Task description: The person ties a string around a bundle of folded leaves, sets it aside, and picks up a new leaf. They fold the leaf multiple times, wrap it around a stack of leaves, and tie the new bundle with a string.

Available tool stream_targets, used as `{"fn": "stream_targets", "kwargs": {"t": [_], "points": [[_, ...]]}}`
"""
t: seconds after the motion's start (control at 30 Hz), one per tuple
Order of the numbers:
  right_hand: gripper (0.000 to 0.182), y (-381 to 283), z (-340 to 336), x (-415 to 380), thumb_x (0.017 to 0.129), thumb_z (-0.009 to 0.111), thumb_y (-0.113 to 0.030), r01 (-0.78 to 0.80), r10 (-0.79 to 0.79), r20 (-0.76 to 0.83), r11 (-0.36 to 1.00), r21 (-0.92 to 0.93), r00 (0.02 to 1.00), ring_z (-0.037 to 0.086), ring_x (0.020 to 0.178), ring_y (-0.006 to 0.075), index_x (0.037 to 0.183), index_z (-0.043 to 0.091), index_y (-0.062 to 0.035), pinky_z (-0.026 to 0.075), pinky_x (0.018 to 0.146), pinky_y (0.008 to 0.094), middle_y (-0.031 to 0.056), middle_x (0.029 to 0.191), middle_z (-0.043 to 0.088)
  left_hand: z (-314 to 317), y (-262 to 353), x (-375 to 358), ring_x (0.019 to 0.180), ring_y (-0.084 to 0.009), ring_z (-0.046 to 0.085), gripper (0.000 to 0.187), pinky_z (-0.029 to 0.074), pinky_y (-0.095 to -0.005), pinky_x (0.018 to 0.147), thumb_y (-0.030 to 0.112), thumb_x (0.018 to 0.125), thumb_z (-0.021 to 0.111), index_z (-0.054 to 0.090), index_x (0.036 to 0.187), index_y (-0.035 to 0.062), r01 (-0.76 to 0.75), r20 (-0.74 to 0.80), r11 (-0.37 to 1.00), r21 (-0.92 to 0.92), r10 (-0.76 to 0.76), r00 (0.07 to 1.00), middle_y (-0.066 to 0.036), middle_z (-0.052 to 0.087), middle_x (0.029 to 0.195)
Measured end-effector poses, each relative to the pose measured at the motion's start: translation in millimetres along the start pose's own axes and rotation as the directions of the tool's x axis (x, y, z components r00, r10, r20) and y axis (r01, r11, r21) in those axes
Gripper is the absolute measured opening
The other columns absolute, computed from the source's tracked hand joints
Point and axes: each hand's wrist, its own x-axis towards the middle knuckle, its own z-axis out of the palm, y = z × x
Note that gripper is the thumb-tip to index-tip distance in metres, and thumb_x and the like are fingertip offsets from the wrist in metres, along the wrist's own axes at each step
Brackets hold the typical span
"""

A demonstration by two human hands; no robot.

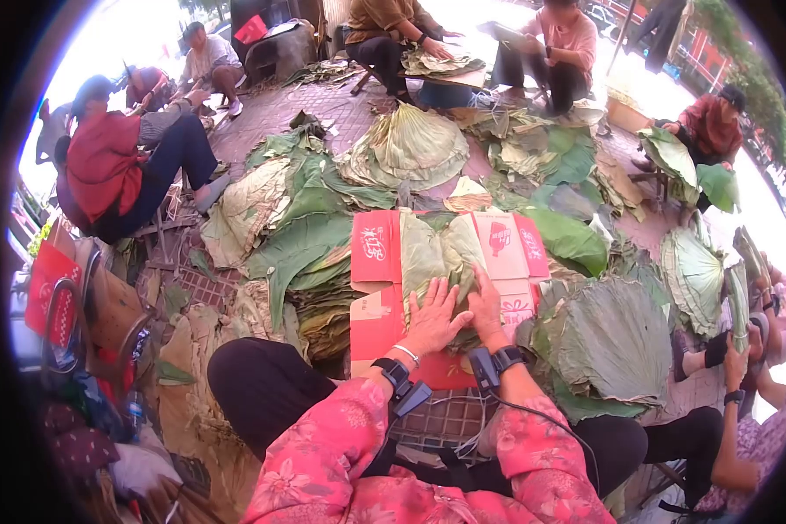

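A folded dried lotus leaf (441,247) lies on an unfolded red cardboard box (375,249) in front of me. My left hand (437,314) rests flat on the leaf's near part with its fingers spread. Beside it, my right hand (486,306) is turned partly edge-on, its fingers stretched out along the leaf's right side. Neither hand grips anything. Both wrists wear black strapped devices, with a cable running from the right one.
Stacked green and brown leaves (310,262) lie to the left, and a pile of broad dried leaves (616,336) to the right. A large pale leaf (408,148) sits beyond the box. Several people sit around, including one in red (105,166). A red bag (54,288) stands left.
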Motion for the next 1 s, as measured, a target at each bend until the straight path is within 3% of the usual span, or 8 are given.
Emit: {"fn": "stream_targets", "kwargs": {"t": [0.1, 0.2, 0.33, 0.4, 0.6, 0.7, 0.83, 1.0], "points": [[0.046, -31, -20, 10, 0.080, 0.048, -0.002, -0.009, 0.061, -0.241, 0.977, 0.212, 0.969, 0.047, 0.117, 0.0275, 0.126, 0.046, -0.0006, 0.037, 0.097, 0.0334, 0.0158, 0.125, 0.051, 0, 5, -7, 0.139, -0.0294, 0.009, 0.075, 0.006, -0.0589, 0.104, 0.060, 0.084, 0.041, 0.033, 0.138, 0.0083, -0.065, -0.040, 0.980, 0.190, 0.074, 0.996, -0.017, 0.015, 0.148], [0.043, -83, -42, 16, 0.082, 0.047, -0.001, 0.127, -0.130, -0.224, 0.992, -0.026, 0.966, 0.050, 0.114, 0.0252, 0.126, 0.047, -0.0018, 0.037, 0.097, 0.0323, 0.0140, 0.121, 0.054, -13, 12, -13, 0.138, -0.0306, 0.009, 0.078, 0.007, -0.0583, 0.105, 0.058, 0.082, 0.047, 0.027, 0.140, 0.0091, -0.085, -0.073, 0.992, 0.098, 0.092, 0.993, -0.018, 0.011, 0.149], [0.041, -88, -31, 21, 0.083, 0.051, -0.004, 0.025, -0.017, -0.089, 0.995, 0.097, 0.996, 0.049, 0.114, 0.0266, 0.123, 0.050, -0.0039, 0.038, 0.095, 0.0336, 0.0140, 0.122, 0.052, -1, -14, -8, 0.138, -0.0306, 0.010, 0.085, 0.008, -0.0535, 0.106, 0.055, 0.083, 0.049, 0.013, 0.143, 0.0071, -0.149, -0.282, 0.867, -0.476, 0.010, 0.959, -0.018, 0.009, 0.149], [0.042, -74, -20, 27, 0.081, 0.053, -0.008, 0.213, -0.201, 0.099, 0.968, -0.134, 0.975, 0.048, 0.115, 0.0279, 0.123, 0.049, -0.0051, 0.038, 0.094, 0.0370, 0.0140, 0.125, 0.050, 0, -19, -6, 0.137, -0.0313, 0.013, 0.089, 0.009, -0.0508, 0.107, 0.055, 0.083, 0.050, 0.007, 0.144, 0.0053, -0.146, -0.272, 0.778, -0.611, -0.033, 0.962, -0.018, 0.011, 0.148], [0.056, -59, 4, 28, 0.073, 0.062, -0.028, 0.430, -0.054, 0.514, 0.627, -0.650, 0.856, 0.044, 0.115, 0.0257, 0.125, 0.048, -0.0133, 0.036, 0.090, 0.0441, 0.0089, 0.121, 0.052, 9, -24, -2, 0.134, -0.0331, 0.024, 0.085, 0.011, -0.0493, 0.108, 0.052, 0.087, 0.045, 0.008, 0.142, -0.0007, -0.207, -0.333, 0.679, -0.704, -0.057, 0.941, -0.020, 0.018, 0.146], [0.043, -63, -10, 26, 0.068, 0.064, -0.027, 0.481, -0.101, 0.551, 0.633, -0.607, 0.829, 0.050, 0.105, 0.0271, 0.109, 0.058, -0.0144, 0.039, 0.084, 0.0436, 0.0076, 0.106, 0.057, 4, -28, 0, 0.135, -0.0332, 0.021, 0.074, 0.008, -0.0517, 0.107, 0.052, 0.090, 0.040, 0.019, 0.141, 0.0032, -0.198, -0.319, 0.685, -0.702, -0.053, 0.946, -0.021, 0.023, 0.144], [0.027, -60, -32, 19, 0.066, 0.064, -0.026, 0.502, -0.062, 0.600, 0.621, -0.602, 0.797, 0.054, 0.092, 0.0281, 0.088, 0.064, -0.0126, 0.042, 0.078, 0.0417, 0.0075, 0.089, 0.058, 3, -18, -2, 0.137, -0.0342, 0.011, 0.062, 0.006, -0.0564, 0.106, 0.055, 0.089, 0.036, 0.039, 0.135, 0.0138, -0.107, -0.150, 0.917, -0.384, 0.053, 0.987, -0.019, 0.021, 0.146], [0.010, -50, -67, 12, 0.065, 0.060, -0.019, 0.404, -0.033, 0.559, 0.727, -0.555, 0.829, 0.058, 0.076, 0.0303, 0.069, 0.064, -0.0110, 0.046, 0.070, 0.0408, 0.0107, 0.074, 0.058, 3, -1, -13, 0.138, -0.0335, 0.010, 0.067, 0.005, -0.0593, 0.104, 0.057, 0.085, 0.042, 0.037, 0.136, 0.0132, -0.109, -0.117, 0.992, 0.061, 0.116, 0.986, -0.016, 0.018, 0.147]]}}
